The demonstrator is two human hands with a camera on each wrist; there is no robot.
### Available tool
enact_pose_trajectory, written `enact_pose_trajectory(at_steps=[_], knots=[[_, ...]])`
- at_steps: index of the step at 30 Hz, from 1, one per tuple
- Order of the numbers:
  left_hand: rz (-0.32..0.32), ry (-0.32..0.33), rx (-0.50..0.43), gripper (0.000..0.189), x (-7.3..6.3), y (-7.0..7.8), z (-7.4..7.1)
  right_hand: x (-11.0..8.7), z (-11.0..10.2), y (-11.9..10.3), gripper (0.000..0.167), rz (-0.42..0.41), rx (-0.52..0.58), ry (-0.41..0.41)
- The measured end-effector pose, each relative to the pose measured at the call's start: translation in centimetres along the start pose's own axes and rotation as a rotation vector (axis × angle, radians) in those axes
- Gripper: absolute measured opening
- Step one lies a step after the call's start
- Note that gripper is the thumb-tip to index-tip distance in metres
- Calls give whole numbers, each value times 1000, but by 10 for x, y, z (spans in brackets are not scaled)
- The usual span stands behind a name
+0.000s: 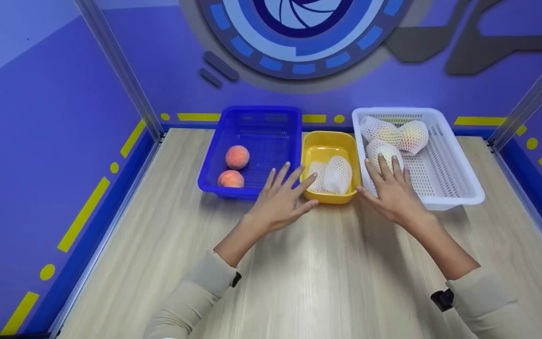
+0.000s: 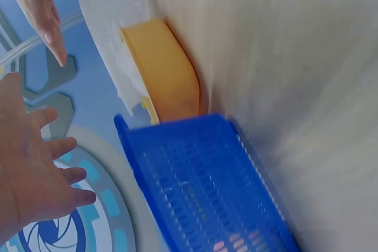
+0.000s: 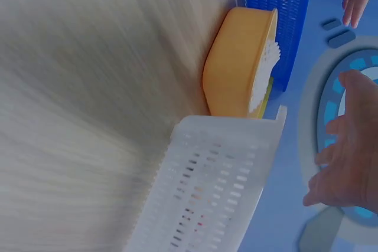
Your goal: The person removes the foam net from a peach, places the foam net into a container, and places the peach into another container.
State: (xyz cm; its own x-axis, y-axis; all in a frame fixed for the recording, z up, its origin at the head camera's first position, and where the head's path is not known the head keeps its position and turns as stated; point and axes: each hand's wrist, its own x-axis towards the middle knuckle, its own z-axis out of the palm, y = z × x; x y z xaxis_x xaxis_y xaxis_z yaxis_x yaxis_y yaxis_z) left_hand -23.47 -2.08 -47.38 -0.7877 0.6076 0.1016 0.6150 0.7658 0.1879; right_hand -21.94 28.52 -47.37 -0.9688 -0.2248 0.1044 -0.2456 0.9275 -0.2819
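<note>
My left hand [image 1: 278, 200] is held with fingers spread above the front right corner of the blue basket [image 1: 210, 165] and holds nothing. Two peaches [image 1: 237, 157] lie in that basket, at its left side. Between my hands stands a yellow box [image 1: 330, 199] with white foam net sleeves [image 1: 338, 174] in it. My right hand [image 1: 393, 197], its fingers also spread and holding nothing, hovers over the front left part of the white basket [image 1: 474, 197]. Inside that basket are net-wrapped fruits [image 1: 413, 135]; my right fingertips overlap the front one [image 1: 383, 151] in the head view. Both wrist views show the hands raised above the containers.
All three containers stand side by side on a wooden table [image 1: 308, 282], close to the blue back wall [image 1: 271, 96]. Metal posts [image 1: 125, 70] rise at the table's back corners, and blue panels flank both sides. Bare wood stretches in front of the containers.
</note>
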Motion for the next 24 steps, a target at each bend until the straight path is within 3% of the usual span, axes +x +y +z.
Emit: enact_pose_trajectory(at_steps=[7, 16, 24], knots=[[31, -3, -3, 72, 13, 16, 13, 10, -3, 15, 76, 19, -9, -38], [55, 9, -109, 72, 30, 37, 33, 28, -7, 36, 72, 33, -30, -41], [80, 50, -172, 64, 40, 51, 42, 41, -13, 54, 75, 70, -29, -57]])
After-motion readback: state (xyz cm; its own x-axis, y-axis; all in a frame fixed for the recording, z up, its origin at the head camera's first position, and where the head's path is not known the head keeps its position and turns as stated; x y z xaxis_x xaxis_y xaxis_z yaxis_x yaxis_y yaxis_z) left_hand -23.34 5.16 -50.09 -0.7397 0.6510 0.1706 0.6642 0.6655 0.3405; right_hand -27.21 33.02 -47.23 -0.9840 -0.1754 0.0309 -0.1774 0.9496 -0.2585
